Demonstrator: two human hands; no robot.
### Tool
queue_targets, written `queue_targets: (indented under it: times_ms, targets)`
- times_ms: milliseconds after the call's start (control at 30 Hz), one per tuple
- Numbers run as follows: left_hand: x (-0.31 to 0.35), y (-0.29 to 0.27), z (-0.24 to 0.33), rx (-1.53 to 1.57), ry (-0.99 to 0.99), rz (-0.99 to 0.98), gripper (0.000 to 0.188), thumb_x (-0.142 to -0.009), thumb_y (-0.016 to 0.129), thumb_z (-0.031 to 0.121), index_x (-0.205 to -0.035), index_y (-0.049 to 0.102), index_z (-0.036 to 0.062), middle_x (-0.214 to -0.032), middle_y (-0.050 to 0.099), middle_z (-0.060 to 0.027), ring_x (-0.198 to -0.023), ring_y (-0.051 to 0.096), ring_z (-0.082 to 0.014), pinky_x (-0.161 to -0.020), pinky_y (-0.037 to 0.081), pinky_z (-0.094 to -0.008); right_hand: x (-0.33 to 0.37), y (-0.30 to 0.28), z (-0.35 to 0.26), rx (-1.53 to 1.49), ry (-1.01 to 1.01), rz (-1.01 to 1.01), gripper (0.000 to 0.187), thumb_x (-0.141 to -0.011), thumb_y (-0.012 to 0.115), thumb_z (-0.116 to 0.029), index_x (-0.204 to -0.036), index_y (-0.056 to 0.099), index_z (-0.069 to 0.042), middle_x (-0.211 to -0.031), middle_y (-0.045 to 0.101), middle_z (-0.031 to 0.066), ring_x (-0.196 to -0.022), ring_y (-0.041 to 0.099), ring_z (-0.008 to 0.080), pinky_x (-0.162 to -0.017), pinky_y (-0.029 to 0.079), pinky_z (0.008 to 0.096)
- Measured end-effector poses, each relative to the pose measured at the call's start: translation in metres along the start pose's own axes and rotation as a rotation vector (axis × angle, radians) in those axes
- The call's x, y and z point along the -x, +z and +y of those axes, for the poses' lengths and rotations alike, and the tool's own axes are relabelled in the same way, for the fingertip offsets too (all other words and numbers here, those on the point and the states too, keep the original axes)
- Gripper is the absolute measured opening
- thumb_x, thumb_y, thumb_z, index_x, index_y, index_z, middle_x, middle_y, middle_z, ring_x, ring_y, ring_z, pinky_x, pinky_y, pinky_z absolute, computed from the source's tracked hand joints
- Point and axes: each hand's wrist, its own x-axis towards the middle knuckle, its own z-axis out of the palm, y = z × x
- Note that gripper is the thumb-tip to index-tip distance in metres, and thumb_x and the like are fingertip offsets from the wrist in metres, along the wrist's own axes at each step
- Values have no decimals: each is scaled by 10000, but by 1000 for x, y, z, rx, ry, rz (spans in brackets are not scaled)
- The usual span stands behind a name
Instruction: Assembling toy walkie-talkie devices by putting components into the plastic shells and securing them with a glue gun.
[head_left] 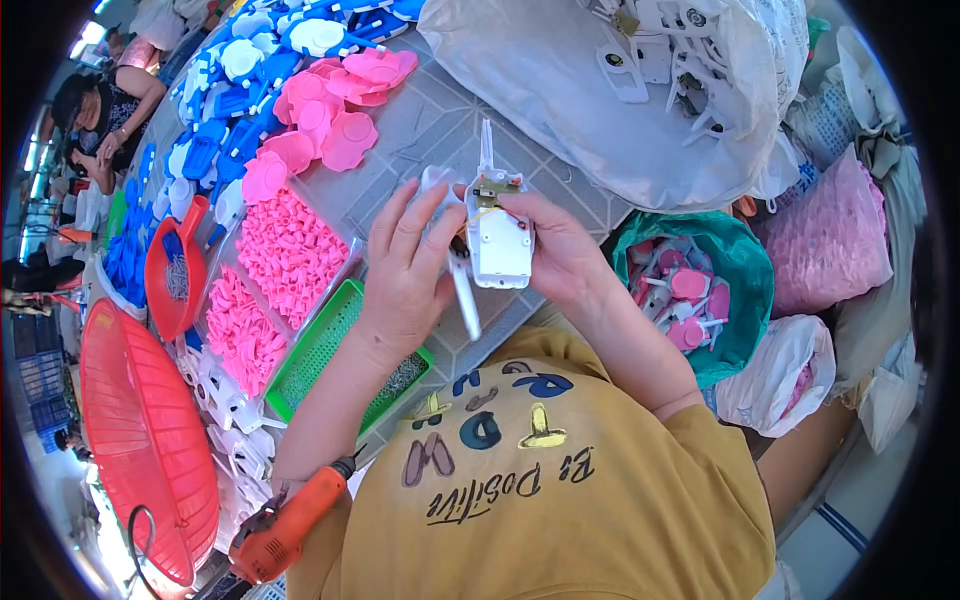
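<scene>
Left hand (405,270): I see it clasped on a white handle piece (462,285).
Right hand (560,250): clamped around the white plastic housing (498,240), above the desk (440,120).
Around: green tray (320,350), pink parts (285,250), teal bag (745,270).

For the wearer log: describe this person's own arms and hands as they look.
Both forearms are bare, with no gloves, rings, watch or bracelets visible on the left hand or right hand. A mustard-yellow short-sleeved T-shirt with a printed front covers the shoulders; its sleeve ends above the right elbow.
</scene>
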Motion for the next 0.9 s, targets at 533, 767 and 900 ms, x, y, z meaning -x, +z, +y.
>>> queue_targets:
  times_ms: [533, 767, 900]
  targets:
    - [-8, -25, -11, -35, 196, -113, 383, -683, 739, 74, -1044, 611, 88, -1199, 596, -63, -1215, 566, -306, -1093, 354, -566, 16, 15, 2, 676, -225, -107, 629, -782, 617, 36, -1377, 429, -38, -1217, 606, 88, -1100, 619, 177, -940, 501, 325]
    - [-12, -40, -7, -49, 312, -110, 370, -670, 745, 134, -1012, 612, 85, -1107, 601, -74, -978, 621, -248, -958, 436, -481, 20, 34, -11, 668, -87, -65, 641, -768, 600, 65, -1381, 438, -25, -1279, 604, 104, -1169, 604, 197, -1009, 472, 345]
    - [-11, -37, -5, 145, 179, -95, 274, -742, 707, 125, -1002, 635, 72, -969, 641, -61, -863, 633, -238, -852, 462, -392, 17, 32, -7, 1131, -343, -61, 621, -783, 552, 107, -1377, 430, -25, -1299, 591, 113, -1202, 585, 201, -1006, 472, 343]
